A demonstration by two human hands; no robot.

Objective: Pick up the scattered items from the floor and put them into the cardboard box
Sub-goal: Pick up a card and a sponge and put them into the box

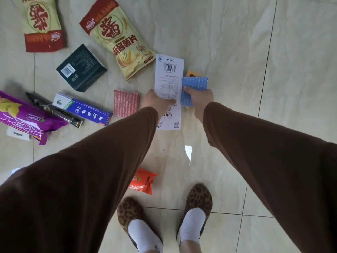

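My left hand (156, 102) grips a white fruit peeler card (168, 73) with a barcode, back side up. My right hand (199, 98) holds a blue scouring sponge (195, 84); a yellow item (190, 73) peeks out behind it. Both hands are side by side above the tiled floor. On the floor to the left lie a pink sponge (125, 103), a blue toothpaste box (85, 108), a dark green packet (81, 68), two yellow chip bags (118, 37) (42, 22), a purple crisps bag (23, 115) and a black stick pack (54, 110). The cardboard box is out of view.
An orange snack pack (144, 181) lies near my feet in leopard slippers (197, 199). A small white card (17, 135) pokes out beneath the purple bag. Beige floor tiles (255, 52) stretch to the right.
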